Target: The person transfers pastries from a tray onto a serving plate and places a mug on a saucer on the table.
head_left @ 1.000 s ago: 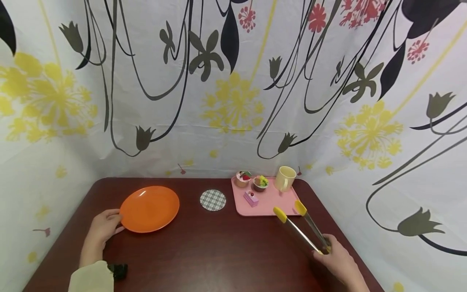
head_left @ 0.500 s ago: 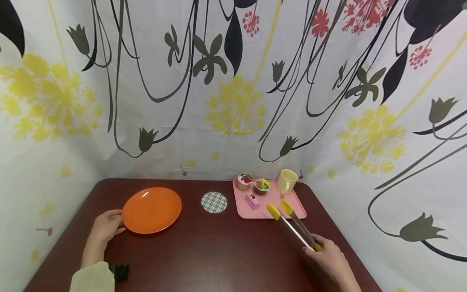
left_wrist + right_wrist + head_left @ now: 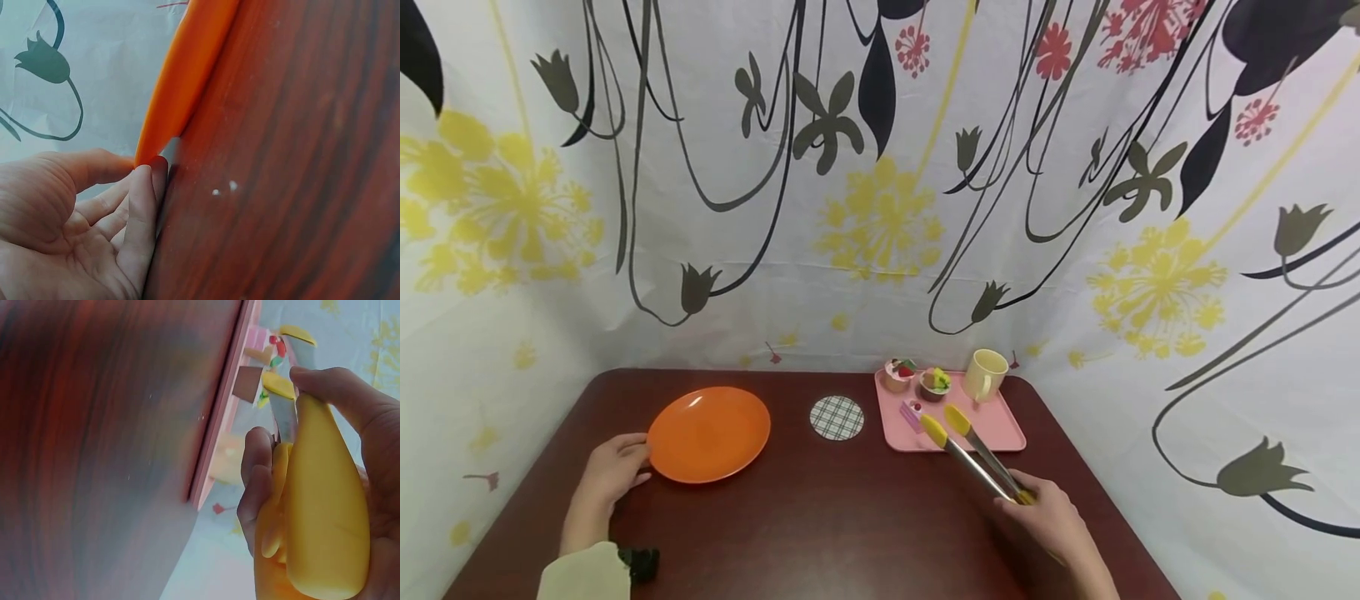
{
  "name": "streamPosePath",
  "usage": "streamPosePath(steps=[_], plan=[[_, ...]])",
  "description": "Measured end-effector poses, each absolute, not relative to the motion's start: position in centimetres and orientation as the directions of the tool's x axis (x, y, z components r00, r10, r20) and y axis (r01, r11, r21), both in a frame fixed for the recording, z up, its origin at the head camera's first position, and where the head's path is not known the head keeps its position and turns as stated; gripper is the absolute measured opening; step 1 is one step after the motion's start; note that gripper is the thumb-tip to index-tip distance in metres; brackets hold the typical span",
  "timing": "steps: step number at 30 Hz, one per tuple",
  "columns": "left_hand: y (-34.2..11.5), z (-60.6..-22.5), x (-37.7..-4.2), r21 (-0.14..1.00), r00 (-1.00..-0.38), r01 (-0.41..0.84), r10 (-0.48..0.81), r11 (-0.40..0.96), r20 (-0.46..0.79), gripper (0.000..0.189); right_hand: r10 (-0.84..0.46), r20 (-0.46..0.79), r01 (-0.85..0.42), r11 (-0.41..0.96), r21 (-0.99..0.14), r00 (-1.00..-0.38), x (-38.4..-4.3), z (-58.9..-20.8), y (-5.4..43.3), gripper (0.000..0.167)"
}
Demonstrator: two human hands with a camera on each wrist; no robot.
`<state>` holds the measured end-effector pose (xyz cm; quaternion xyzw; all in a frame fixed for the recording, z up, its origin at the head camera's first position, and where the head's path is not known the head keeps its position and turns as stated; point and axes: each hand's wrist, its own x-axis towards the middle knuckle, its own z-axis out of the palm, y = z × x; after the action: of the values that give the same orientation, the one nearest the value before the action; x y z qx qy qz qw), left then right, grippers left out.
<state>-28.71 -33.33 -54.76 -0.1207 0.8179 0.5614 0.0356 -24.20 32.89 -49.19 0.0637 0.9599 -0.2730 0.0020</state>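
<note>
My left hand (image 3: 611, 471) pinches the near-left rim of an orange plate (image 3: 709, 433). In the left wrist view, thumb above and fingers below meet at the edge of the plate (image 3: 181, 75). With my right hand (image 3: 1048, 515) I grip metal tongs (image 3: 981, 467) with yellow tips and yellow handles (image 3: 328, 506). The tong tips are spread apart over the near part of a pink tray (image 3: 1000, 429), right by a small pink cake slice (image 3: 912, 417), which they partly overlap in the head view. Two cupcakes, one pink-topped (image 3: 897, 377) and one yellow-topped (image 3: 935, 383), stand behind it.
A pale yellow mug (image 3: 985, 375) stands at the tray's back right corner. Between plate and tray lies a round checked coaster (image 3: 837, 418). The dark brown table (image 3: 820, 525) meets a flower-patterned cloth (image 3: 760, 250) at its back and sides.
My right hand has moved left with the tongs, bringing the tips from the tray's right front over to the cake slice; the tips have drawn closer together. The left hand stays at the plate.
</note>
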Motion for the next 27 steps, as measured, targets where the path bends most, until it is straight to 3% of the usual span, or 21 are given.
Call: streamPosePath(steps=[13,27], plan=[[-33.0,-54.5,-28.8,0.911,-0.967,-0.237,-0.171,0.337,-0.188,0.063,0.131,-0.060,0.144,0.858,-0.493,-0.990,-25.8,-49.7,31.2,0.058],[-33.6,-54.4,-28.6,0.913,-0.973,-0.225,-0.126,0.340,-0.193,0.065,0.134,-0.100,0.166,0.860,-0.482,-0.986,-27.0,-50.2,30.6,0.060]])
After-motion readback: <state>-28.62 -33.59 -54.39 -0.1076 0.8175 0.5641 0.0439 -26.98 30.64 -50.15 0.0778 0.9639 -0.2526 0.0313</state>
